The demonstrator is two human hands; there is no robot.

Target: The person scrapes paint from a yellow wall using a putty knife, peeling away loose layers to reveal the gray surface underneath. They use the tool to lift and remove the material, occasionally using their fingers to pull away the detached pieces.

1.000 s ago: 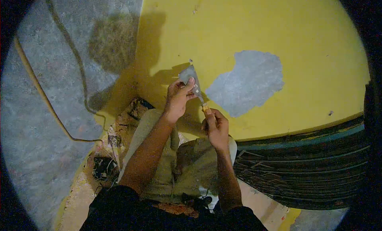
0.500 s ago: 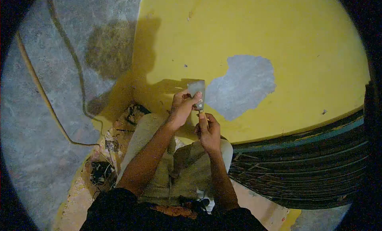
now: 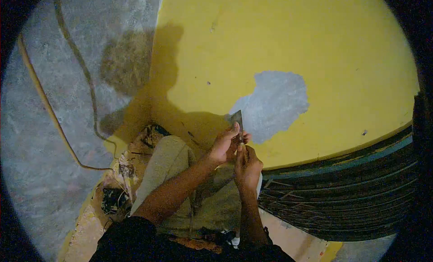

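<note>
A putty knife [image 3: 237, 117] with a flat grey blade is in both hands, its blade pointing up and away from me. My right hand [image 3: 248, 170] is closed around the handle, thumb along it. My left hand [image 3: 223, 145] pinches the blade, thumb on its face; some of its fingers are hidden behind the metal. Just beyond the blade is a bare grey patch [image 3: 280, 104] with ragged edges in the yellow painted wall [image 3: 333, 41].
A grey wall [image 3: 40, 180] with a brown cable [image 3: 49, 108] running down it is at left. Below it, an electrical box with loose wires [image 3: 115, 199] lies on a stained board. A dark folding metal gate [image 3: 343, 194] stands at right. My knees [image 3: 167, 162] are bent below my hands.
Both hands have moved right and nearer to me with the putty knife. Its blade has turned and now shows narrower. The left fingers have shifted farther around the blade.
</note>
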